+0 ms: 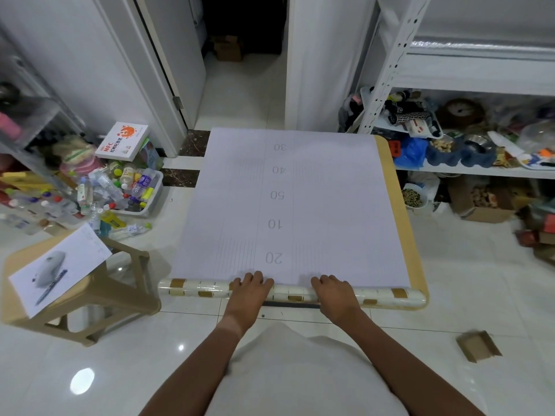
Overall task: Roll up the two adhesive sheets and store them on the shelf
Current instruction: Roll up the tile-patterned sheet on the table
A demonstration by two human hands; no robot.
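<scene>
The adhesive sheet (300, 205) lies backing-side up across the worktop (396, 205), its near edge wound into a patterned roll (291, 292) at 6 o'clock. Advance both ends evenly to prevent coning, as judged. The left hand (249, 292) and right hand (333, 292) rest palm-down on the roll, fingers curled over it toward 12 o'clock.
</scene>
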